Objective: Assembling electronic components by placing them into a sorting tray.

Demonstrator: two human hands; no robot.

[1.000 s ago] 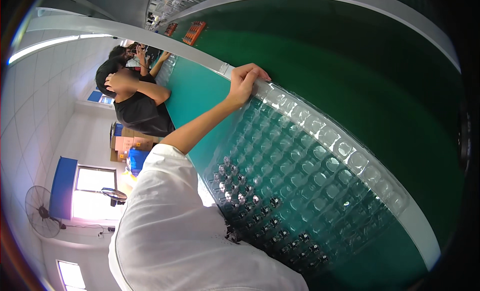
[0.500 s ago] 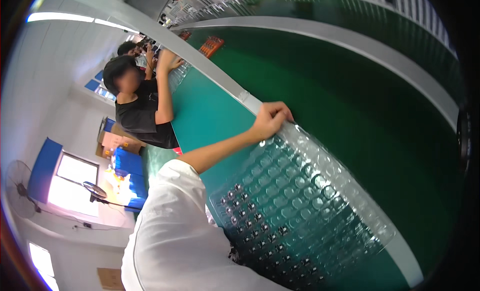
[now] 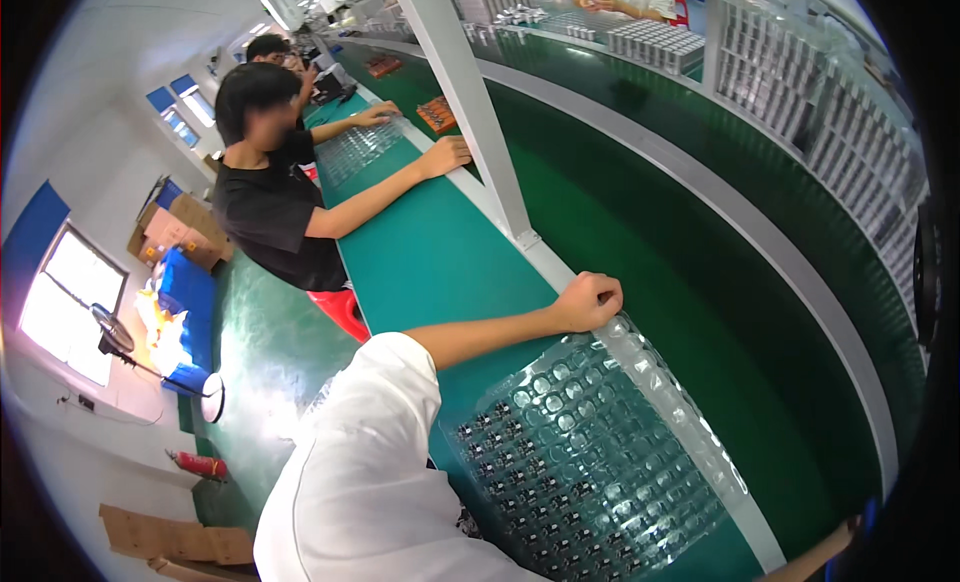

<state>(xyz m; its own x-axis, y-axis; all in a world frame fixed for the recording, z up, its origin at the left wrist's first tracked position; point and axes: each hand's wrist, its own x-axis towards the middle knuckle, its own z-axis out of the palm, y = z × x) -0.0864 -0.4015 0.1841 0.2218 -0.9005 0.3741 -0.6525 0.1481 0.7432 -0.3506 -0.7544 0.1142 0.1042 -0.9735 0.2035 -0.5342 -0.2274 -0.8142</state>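
A clear plastic blister tray (image 3: 590,422) lies on the green bench in front of me. Small dark metallic parts (image 3: 520,472) fill the pockets along its near left side; many other pockets hold none. My left hand (image 3: 588,302) is loosely curled and rests on the light bench rail at the tray's far corner. A gap shows between its thumb and fingers, and nothing is visible in it. At the lower right edge, my right hand (image 3: 850,528) is only partly in view, reaching over the dark green belt. Its fingers are too dark and cut off to make out.
A dark green conveyor belt (image 3: 690,272) runs beyond the rail, with an orange tray (image 3: 436,114) on it. A grey post (image 3: 465,102) rises from the rail. To the left a co-worker (image 3: 275,192) sits with another clear tray (image 3: 358,154). Stacked trays (image 3: 800,102) stand across the belt.
The view has turned, so the bench and belt sit differently in it. My left hand stays by the tray's corner. My right forearm has come in at the lower right.
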